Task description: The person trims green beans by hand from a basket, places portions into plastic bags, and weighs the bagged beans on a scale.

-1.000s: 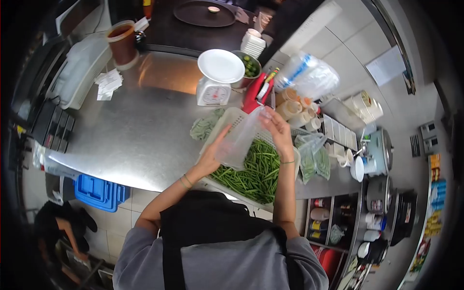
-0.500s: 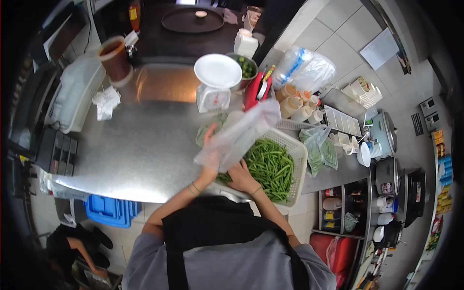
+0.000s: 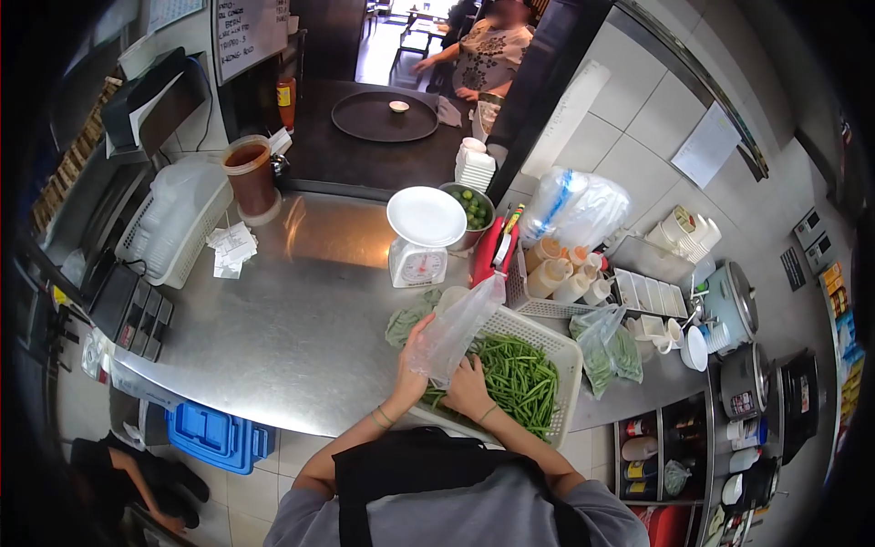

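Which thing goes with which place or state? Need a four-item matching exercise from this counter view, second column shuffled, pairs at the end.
Things:
1. green beans
2. plastic bag
3. scale
4. round tray

Place or state:
A. topped by a white plate
B. lying in the pale basket
C. dark, with a small dish on it
D. against the left hand

Pairs: 1-B, 2-D, 3-A, 4-C

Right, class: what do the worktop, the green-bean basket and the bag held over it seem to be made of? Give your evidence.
Worktop: metal, probably stainless steel, satin; blurred grey reflections.
Green-bean basket: rigid plastic, off-white; perforated walls.
Bag: thin plastic film, perhaps polythene; translucent, wrinkled.
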